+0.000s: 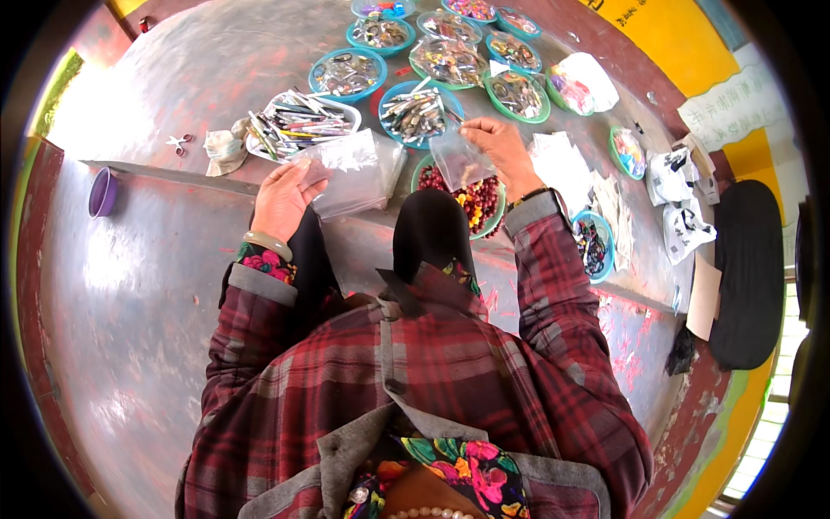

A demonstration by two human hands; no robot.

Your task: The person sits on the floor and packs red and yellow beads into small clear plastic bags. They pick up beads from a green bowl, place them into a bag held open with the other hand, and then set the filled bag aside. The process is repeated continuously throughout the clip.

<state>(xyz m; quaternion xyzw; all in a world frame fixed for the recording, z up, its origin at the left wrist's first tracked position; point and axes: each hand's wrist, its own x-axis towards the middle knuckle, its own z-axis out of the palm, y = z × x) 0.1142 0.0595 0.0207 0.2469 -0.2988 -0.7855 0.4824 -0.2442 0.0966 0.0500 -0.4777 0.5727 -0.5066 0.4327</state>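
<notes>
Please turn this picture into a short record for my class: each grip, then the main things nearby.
Left grip: holding clear plastic bags at their left side
Right grip: pinching a small clear bag
Beads: dark red and yellow, in a green basin
Pens: heaped in a white container and a blue basin
Far left: scissors; purple bowl on the lower level

The scene is brightly lit, apparently by daylight from the upper left, where the raised platform point(225, 69) is washed to white. Glare is reflected by the grey floor point(108, 259) and the clear plastic bags point(356, 177). Straight edges are bent; all 4 corners are blackened.
</notes>
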